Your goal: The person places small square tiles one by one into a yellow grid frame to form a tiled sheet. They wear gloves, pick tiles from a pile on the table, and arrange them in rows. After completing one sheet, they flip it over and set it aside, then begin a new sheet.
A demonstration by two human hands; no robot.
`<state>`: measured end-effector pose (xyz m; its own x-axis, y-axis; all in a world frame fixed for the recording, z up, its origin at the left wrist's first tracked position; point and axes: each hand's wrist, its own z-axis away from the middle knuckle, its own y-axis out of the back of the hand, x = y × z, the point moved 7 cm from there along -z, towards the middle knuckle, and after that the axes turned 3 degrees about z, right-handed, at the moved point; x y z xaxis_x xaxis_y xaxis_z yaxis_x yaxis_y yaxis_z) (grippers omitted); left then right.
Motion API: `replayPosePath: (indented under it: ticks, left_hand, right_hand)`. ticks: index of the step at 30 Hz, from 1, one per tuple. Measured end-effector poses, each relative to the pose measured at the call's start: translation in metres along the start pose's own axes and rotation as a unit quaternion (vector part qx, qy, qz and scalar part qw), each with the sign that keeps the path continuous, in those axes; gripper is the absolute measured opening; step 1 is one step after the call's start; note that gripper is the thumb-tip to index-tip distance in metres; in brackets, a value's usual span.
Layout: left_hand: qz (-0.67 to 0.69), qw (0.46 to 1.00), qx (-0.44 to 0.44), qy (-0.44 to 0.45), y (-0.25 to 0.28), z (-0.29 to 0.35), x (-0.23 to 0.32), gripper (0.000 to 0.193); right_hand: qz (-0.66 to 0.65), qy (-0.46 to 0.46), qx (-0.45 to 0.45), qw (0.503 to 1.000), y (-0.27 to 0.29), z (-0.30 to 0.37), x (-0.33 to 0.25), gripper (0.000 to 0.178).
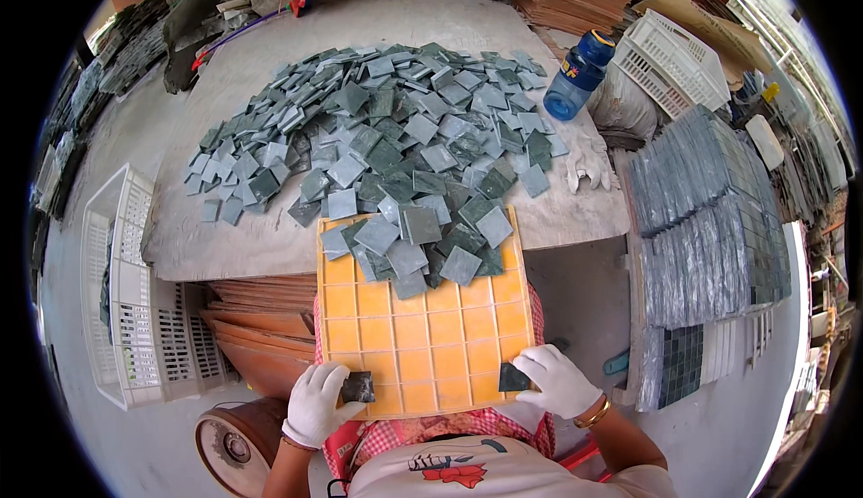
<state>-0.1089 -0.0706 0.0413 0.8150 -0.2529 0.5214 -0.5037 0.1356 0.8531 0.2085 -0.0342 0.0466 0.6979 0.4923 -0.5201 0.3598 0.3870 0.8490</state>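
An orange gridded tray [422, 327] rests across my lap, its far end against the table. Square grey-green stone tiles [395, 138] lie heaped over the table and spill onto the tray's far part. At the tray's near left corner my gloved left hand [316, 401] pinches a dark stone tile [358, 387]. By the near right corner my gloved right hand [556, 381] grips another dark stone tile [513, 377]. Both tiles sit at the tray's edge cells; whether they lie fully flat I cannot tell.
A blue water bottle [580, 75] and a white glove [589, 164] are on the table [225, 242] at right. White crates [135, 318] stand at left; plastic-wrapped tile stacks [701, 219] are at right. A round rusty drum [238, 444] is near my left arm.
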Motion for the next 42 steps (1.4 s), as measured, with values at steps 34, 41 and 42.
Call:
replayPosePath:
  ticks: [34, 41, 42]
  left_hand:
    - [-0.057, 0.998, -0.007, 0.012, 0.003, 0.019, 0.010, 0.043]
    - [-0.009, 0.999, 0.033, 0.032, 0.029, -0.037, 0.012, 0.045]
    - [-0.009, 0.997, 0.076, 0.016, 0.032, -0.055, 0.015, 0.045]
  right_hand:
    - [0.099, 0.086, -0.020, 0.991, -0.015, 0.001, -0.011, 0.023]
    - [0.055, -0.048, 0.175, 0.982, 0.033, -0.098, -0.001, 0.044]
    - [0.054, -0.064, 0.199, 0.976, 0.034, -0.113, -0.001, 0.048]
